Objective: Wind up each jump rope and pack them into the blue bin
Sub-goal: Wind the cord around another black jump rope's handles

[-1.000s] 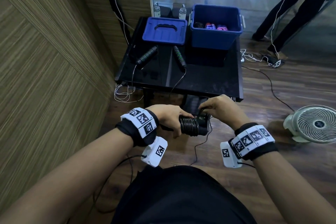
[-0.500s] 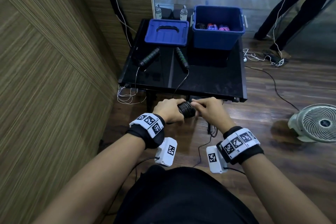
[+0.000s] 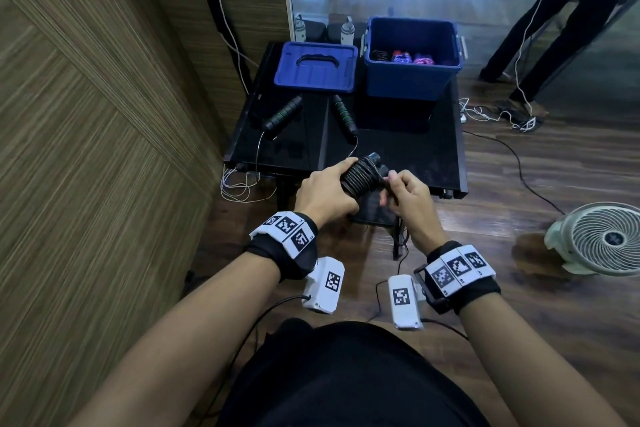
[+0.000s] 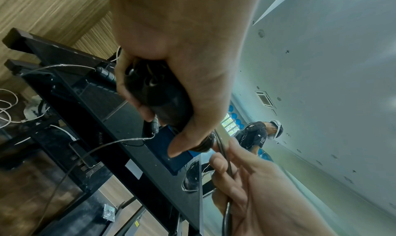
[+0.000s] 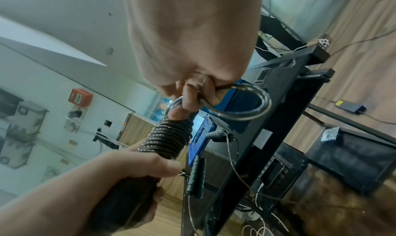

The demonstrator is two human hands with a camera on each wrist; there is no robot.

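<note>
No brand or readable writing shows anywhere; the only markings are black-and-white square code tags on both wristbands [image 3: 286,229].

A person stands at the near edge of a black table [image 3: 408,156], holding a black jump rope [image 3: 360,174] just above that edge. Its cord is coiled in tight, even turns around the two handles held together, forming a ribbed dark bundle. The left hand [image 3: 323,192] wraps its fingers around the lower part of the bundle. The right hand [image 3: 405,192] pinches the loose end of the cord beside the bundle's upper end.

The right wrist view adds that this end bends into a shiny loop [image 5: 242,102] sticking out of the fingers. The left wrist view shows the cord running down through the right hand's palm.

Farther back on the table lies a second jump rope [image 3: 282,114], unwound, with black handles ringed in green and a thin cord trailing off the near left edge. The blue bin [image 3: 412,80] stands at the far right, holding wound ropes, with its lid [image 3: 317,68] flat beside it.
</note>
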